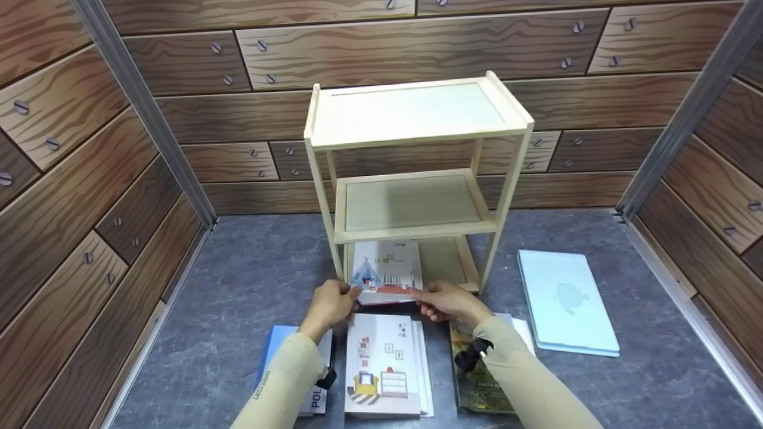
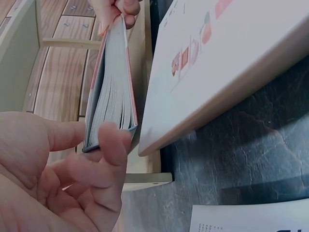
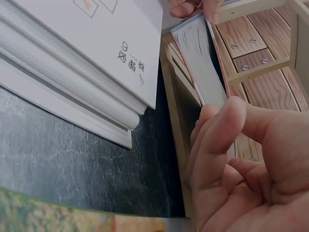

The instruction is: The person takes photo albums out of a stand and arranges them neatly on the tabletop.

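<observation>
A picture book (image 1: 387, 268) with a blue tent on its white cover lies partly inside the bottom shelf (image 1: 444, 262) of a small wooden rack (image 1: 414, 232), its near end sticking out at the front. My left hand (image 1: 331, 302) pinches its near left corner between thumb and fingers. At the near right corner my right hand (image 1: 450, 301) pinches it the same way. Both wrist views show the book's page edges (image 2: 113, 82) between the covers, thumb on one cover and fingers on the other.
A stack of white books (image 1: 381, 363) stands just in front of the rack. Blue books (image 1: 277, 351) lie under my left forearm, a dark green book (image 1: 483, 381) under my right. A pale blue book (image 1: 569, 301) rests farther right. Wood-patterned walls (image 1: 417, 53) enclose the grey surface.
</observation>
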Available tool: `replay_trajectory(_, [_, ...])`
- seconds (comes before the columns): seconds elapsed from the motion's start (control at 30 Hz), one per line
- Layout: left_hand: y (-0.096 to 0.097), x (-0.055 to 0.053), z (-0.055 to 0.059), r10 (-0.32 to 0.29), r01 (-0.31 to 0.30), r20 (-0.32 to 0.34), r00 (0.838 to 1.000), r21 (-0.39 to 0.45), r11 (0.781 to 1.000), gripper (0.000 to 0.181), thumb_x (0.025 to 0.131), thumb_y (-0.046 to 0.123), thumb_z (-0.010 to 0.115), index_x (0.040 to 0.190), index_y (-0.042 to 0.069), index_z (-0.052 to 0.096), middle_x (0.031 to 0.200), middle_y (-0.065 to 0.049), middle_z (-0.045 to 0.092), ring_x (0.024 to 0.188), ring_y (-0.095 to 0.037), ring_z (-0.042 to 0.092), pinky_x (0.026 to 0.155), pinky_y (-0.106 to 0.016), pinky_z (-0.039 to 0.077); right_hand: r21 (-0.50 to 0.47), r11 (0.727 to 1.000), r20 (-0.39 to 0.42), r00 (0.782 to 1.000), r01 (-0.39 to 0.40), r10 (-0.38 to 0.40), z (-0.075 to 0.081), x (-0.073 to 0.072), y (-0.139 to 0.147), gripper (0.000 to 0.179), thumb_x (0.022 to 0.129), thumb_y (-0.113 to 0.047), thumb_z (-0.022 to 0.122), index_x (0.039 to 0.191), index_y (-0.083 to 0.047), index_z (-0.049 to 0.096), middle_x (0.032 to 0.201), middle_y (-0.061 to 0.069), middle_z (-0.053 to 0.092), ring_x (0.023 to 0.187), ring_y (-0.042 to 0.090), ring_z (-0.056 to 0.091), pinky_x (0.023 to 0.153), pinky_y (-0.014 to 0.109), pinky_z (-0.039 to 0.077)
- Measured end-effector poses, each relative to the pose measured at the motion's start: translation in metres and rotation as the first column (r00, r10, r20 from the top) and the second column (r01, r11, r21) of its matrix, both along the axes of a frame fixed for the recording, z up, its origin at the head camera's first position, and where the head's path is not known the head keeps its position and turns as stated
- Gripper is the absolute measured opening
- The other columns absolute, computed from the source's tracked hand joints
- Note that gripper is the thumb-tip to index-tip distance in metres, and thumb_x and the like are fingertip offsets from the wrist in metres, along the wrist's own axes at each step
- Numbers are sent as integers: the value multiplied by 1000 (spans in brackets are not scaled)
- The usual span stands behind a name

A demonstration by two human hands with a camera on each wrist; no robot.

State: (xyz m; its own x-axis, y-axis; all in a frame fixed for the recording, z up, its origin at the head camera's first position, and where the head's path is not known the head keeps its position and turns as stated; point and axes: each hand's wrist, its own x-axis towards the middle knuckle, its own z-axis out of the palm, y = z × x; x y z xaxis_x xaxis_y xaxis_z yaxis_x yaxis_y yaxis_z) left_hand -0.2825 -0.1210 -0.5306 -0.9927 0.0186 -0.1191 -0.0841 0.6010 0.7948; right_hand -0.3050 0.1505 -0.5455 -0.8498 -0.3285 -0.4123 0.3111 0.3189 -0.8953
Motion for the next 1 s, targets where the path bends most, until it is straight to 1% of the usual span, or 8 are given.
replay_trajectory(0.07, [0,1,1,0,-1,20,1000,23,1000,32,110,26,64,96,0,77,83,-12,78,59,-21,73,48,-21,45,-7,1000,3,1000,8,-8,0,1,1,36,110,-33,63,101,2,67,68,-5,61,53,-1,52,52,13,50])
replay_trajectory(0.17, [0,3,3,-1,-1,44,999,58,998,31,110,26,63,100,0,75,87,-13,78,57,-15,71,52,-25,53,-9,1000,5,1000,13,-13,0,3,2,35,110,-33,64,100,1,67,68,-5,61,53,-1,52,52,13,50])
replay_trajectory(0.3, [1,5,5,-10,4,59,998,103,995,29,111,26,61,102,1,72,91,-17,78,57,-13,71,57,-30,60,-5,1000,2,1000,8,-8,0,6,4,37,109,-34,65,100,2,68,68,-5,61,54,0,52,52,13,49])
replay_trajectory(0.43, [2,8,6,-22,9,84,996,153,988,26,112,24,58,104,1,68,93,-18,77,58,-12,71,54,-27,58,-9,1000,0,1000,-8,8,0,10,5,38,110,-35,64,101,2,68,69,-5,61,55,0,52,53,13,49])
replay_trajectory(0.57, [4,9,5,-10,-12,113,994,191,981,25,113,24,57,104,3,66,94,-18,76,58,-12,70,53,-24,55,-22,1000,-3,1000,-22,22,0,13,7,36,110,-33,64,98,0,67,68,-6,61,54,-1,51,52,13,48])
replay_trajectory(0.73, [6,11,4,11,-38,121,993,224,974,24,112,23,57,103,2,65,93,-18,75,57,-12,70,51,-22,55,-39,999,-20,999,-36,35,-1,16,8,36,110,-33,64,96,0,68,67,-6,60,53,-1,50,51,13,48])
replay_trajectory(0.9, [7,16,3,4,-31,111,994,241,970,24,112,22,57,103,1,64,92,-17,77,57,-12,69,51,-23,55,-30,999,-48,998,-43,42,0,19,11,37,110,-33,65,97,2,69,67,-6,61,52,-1,50,51,14,48])
replay_trajectory(1.0, [7,18,2,-2,-23,100,995,248,968,23,112,22,58,100,3,63,89,-15,78,57,-12,69,49,-23,53,-13,999,-65,997,-42,41,1,22,12,37,109,-34,65,97,1,69,68,-5,61,53,0,51,52,14,49])
